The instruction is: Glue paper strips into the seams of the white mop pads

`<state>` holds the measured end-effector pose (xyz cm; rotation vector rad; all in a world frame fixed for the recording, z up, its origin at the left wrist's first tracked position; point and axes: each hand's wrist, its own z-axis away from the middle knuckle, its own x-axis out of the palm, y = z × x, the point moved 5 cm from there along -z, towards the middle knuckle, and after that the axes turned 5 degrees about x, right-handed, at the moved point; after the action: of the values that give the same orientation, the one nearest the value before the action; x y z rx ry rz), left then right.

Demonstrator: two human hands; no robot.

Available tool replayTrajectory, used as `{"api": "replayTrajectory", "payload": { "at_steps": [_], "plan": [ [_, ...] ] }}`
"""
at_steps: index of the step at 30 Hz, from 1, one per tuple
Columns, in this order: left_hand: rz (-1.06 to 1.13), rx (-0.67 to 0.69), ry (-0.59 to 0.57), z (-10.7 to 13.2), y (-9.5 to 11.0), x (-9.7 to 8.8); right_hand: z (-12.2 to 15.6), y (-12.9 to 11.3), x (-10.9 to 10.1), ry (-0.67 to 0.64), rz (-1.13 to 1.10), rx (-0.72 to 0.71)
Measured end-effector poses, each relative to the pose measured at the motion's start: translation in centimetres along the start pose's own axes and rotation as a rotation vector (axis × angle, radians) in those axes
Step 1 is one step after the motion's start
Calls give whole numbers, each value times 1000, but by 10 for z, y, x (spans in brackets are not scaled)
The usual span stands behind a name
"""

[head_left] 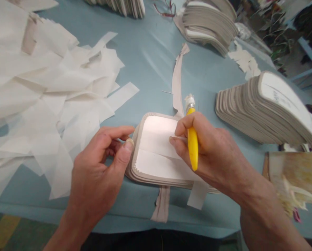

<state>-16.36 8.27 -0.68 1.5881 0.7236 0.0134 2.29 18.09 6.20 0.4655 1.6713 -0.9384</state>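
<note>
A stack of rounded, fabric-edged panels (pixel 148 177) lies in front of me, its top one faced with white sheet (pixel 156 134). My left hand (pixel 101 164) is at the stack's left edge, thumb and index fingertips slightly apart against the rim, the other fingers curled. Over the right part of the top panel, my right hand (pixel 208 150) grips a yellow-handled brush (pixel 192 139), its whitish, crusted bristles pointing away from me. The right thumb and index tips are close together near the white surface; whether they pinch paper I cannot tell. A white strip (pixel 198 195) overhangs the near edge.
Loose white paper pieces (pixel 53 87) cover the table's left side. More panel stacks stand at the right (pixel 252 104) and far back (pixel 208 24). A beige fabric strip (pixel 177 80) extends behind the panels; another piece (pixel 162 205) sticks out in front. Scissors (pixel 166 10) lie at the back.
</note>
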Motion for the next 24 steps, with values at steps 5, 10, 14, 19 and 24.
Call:
{"api": "replayTrajectory", "payload": {
  "at_steps": [5,10,14,19,24],
  "plan": [
    [28,9,-72,-7,-1,5,-2,2,-1,-23,-46,0],
    [13,46,-90,-13,2,9,-5,5,-1,-50,-86,34],
    [-4,48,-105,-18,7,13,-6,7,-1,-67,-81,59],
    [-43,111,-130,-19,13,17,-7,5,1,-90,-115,92],
    [-90,74,-115,-16,8,19,-6,6,2,-73,-172,81]
  ]
}}
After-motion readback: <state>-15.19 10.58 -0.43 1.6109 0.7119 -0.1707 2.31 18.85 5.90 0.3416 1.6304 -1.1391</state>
